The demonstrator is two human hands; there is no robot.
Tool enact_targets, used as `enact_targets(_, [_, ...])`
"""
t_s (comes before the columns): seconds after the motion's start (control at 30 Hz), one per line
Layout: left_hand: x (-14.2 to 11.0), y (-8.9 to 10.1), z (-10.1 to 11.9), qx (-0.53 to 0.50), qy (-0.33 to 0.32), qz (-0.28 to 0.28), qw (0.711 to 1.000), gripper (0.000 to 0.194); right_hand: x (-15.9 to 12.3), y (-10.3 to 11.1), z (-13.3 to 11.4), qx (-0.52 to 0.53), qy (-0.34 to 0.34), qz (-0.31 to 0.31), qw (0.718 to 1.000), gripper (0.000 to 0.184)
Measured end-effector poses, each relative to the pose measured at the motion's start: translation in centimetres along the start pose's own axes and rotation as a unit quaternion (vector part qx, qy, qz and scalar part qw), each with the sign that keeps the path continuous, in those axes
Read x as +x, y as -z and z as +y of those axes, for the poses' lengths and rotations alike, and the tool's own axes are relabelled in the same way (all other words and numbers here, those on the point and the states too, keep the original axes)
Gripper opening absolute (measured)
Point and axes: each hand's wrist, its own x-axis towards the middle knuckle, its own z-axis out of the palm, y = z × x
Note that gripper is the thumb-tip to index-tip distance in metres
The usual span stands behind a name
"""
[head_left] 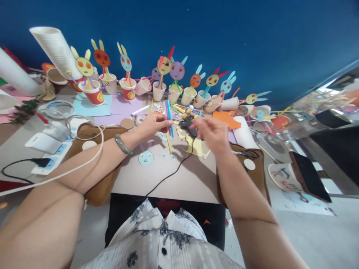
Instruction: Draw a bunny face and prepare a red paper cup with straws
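My left hand (157, 123) pinches a small bundle of thin pipe cleaners (169, 117), purple and blue, held nearly upright above the table. To its right, my right hand (211, 132) is slightly blurred, with loosely bent, parted fingers at the handle of a black glue gun (188, 125); a firm grip does not show. A black cord (176, 170) runs from the gun toward my lap. Below my left hand lies a light-blue paper face (146, 157) with drawn eyes and mouth. Beside it are small paper pieces (173, 157) marked "Hi".
Paper cups (159, 91) bearing rabbit-faced figures line the back by the blue wall. Stacked cups (56, 48) lean at far left. Brown cushions (97, 179) flank the work spot. A power strip (53, 160) with white cables sits left, a phone (310, 175) right.
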Motion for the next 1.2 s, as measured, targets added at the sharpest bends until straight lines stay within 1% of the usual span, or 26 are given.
enact_targets(0.07, [0.1,0.2,0.0,-0.028,0.014,0.006,0.999,0.033,0.7,2.9,-1.3,-0.034,0.041,0.120,0.991,0.031])
enact_targets(0.1, [0.2,0.3,0.0,-0.038,0.018,0.007,0.999,0.033,0.9,4.3,-1.8,-0.062,0.052,0.155,0.985,0.027])
enact_targets(0.13, [0.2,0.3,0.0,-0.044,0.022,0.006,0.999,0.033,0.9,5.5,-2.3,-0.097,0.053,0.169,0.979,0.025])
enact_targets(0.17, [0.2,0.4,0.0,-0.049,0.027,0.002,0.998,0.033,0.9,6.7,-2.6,-0.150,0.034,0.153,0.976,0.025])
enact_targets(0.2, [0.2,0.4,0.0,-0.052,0.031,-0.003,0.998,0.033,0.7,7.7,-2.7,-0.220,0.000,0.109,0.969,0.024])
enact_targets(0.23, [0.2,0.4,0.1,-0.054,0.035,-0.009,0.998,0.034,0.3,8.6,-2.8,-0.312,-0.033,0.056,0.948,0.023])
enact_targets(0.27, [0.1,0.4,0.1,-0.057,0.039,-0.014,0.998,0.035,-0.2,9.4,-2.7,-0.412,-0.071,-0.002,0.908,0.021])
enact_targets(0.3, [0.1,0.4,0.2,-0.059,0.041,-0.018,0.997,0.036,-0.7,10.1,-2.5,-0.500,-0.116,-0.047,0.857,0.020])
enact_targets(0.33, [0.1,0.4,0.3,-0.061,0.044,-0.020,0.997,0.037,-1.3,10.8,-2.2,-0.560,-0.152,-0.073,0.811,0.023])
enact_targets(0.37, [0.0,0.3,0.5,-0.062,0.047,-0.021,0.997,0.037,-2.0,11.6,-1.8,-0.599,-0.180,-0.099,0.774,0.028])
enact_targets(0.4, [0.0,0.3,0.6,-0.064,0.049,-0.022,0.997,0.037,-2.7,12.3,-1.3,-0.626,-0.207,-0.110,0.744,0.030])
enact_targets(0.43, [-0.1,0.3,0.7,-0.065,0.051,-0.022,0.996,0.038,-3.4,13.0,-0.7,-0.639,-0.230,-0.126,0.723,0.032])
enact_targets(0.47, [-0.1,0.3,0.9,-0.064,0.053,-0.022,0.996,0.038,-4.2,13.7,0.0,-0.644,-0.252,-0.149,0.707,0.033])
enact_targets(0.5, [-0.2,0.3,1.0,-0.063,0.055,-0.020,0.996,0.040,-4.9,14.4,0.8,-0.648,-0.268,-0.157,0.695,0.035])
enact_targets(0.53, [-0.2,0.3,1.1,-0.062,0.056,-0.019,0.996,0.041,-5.6,15.1,1.6,-0.645,-0.265,-0.166,0.698,0.036])
enact_targets(0.57, [-0.3,0.3,1.2,-0.060,0.058,-0.019,0.996,0.041,-6.2,15.6,2.5,-0.627,-0.245,-0.178,0.718,0.037])
enact_targets(0.63, [-0.4,0.3,1.3,-0.054,0.066,-0.027,0.996,0.040,-7.3,16.3,3.9,-0.617,-0.234,-0.170,0.732,0.043])
enact_targets(0.67, [-0.4,0.3,1.4,-0.052,0.071,-0.031,0.996,0.038,-7.6,16.5,4.5,-0.612,-0.214,-0.160,0.745,0.046])
enact_targets(0.73, [-0.4,0.3,1.4,-0.051,0.080,-0.039,0.995,0.036,-7.9,16.6,5.2,-0.610,-0.188,-0.150,0.755,0.049])
enact_targets(0.83, [-0.4,0.2,1.5,-0.053,0.084,-0.040,0.994,0.034,-7.6,16.6,5.7,-0.608,-0.186,-0.147,0.758,0.050])
enact_targets(0.97, [-0.3,0.3,1.3,-0.051,0.075,-0.051,0.995,0.033,-6.4,16.8,6.1,-0.587,-0.219,-0.157,0.763,0.041])
enact_targets(1.1, [-0.2,0.5,1.0,-0.054,0.065,-0.076,0.993,0.037,-5.7,16.5,6.0,-0.595,-0.250,-0.144,0.750,0.040])
enact_targets(1.2, [-0.2,0.6,1.1,-0.047,0.058,-0.085,0.994,0.040,-5.7,16.0,4.8,-0.615,-0.246,-0.149,0.734,0.028])
